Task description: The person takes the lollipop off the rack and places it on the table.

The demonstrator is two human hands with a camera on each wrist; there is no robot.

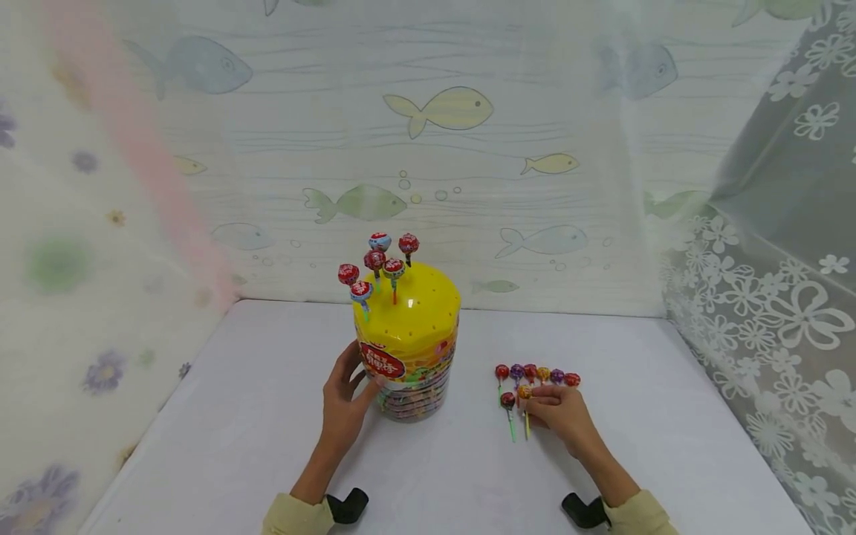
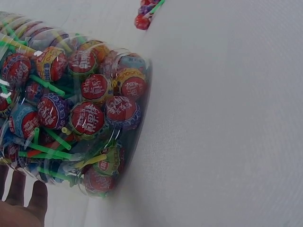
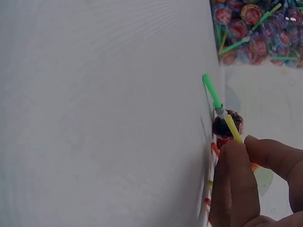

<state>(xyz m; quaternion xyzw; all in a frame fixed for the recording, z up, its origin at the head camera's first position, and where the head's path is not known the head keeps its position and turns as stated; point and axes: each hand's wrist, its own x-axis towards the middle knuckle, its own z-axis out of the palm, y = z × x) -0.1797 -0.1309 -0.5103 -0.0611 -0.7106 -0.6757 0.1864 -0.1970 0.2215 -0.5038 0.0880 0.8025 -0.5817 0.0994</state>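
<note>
The right hand pinches a round orange lollipop; a loose pinch might drop it. The left hand grips a yellow-topped clear plastic tub.

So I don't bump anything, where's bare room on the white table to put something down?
Bare white table lies left of the left hand, between the round clear plastic jar and the red, purple and orange wrapped lollipops, and from the right hand to the white-flowered sheer curtain. It's crowded around those lollipops and where the left hand holds the jar.

Qty 14 pops outside, 1 tub
</note>
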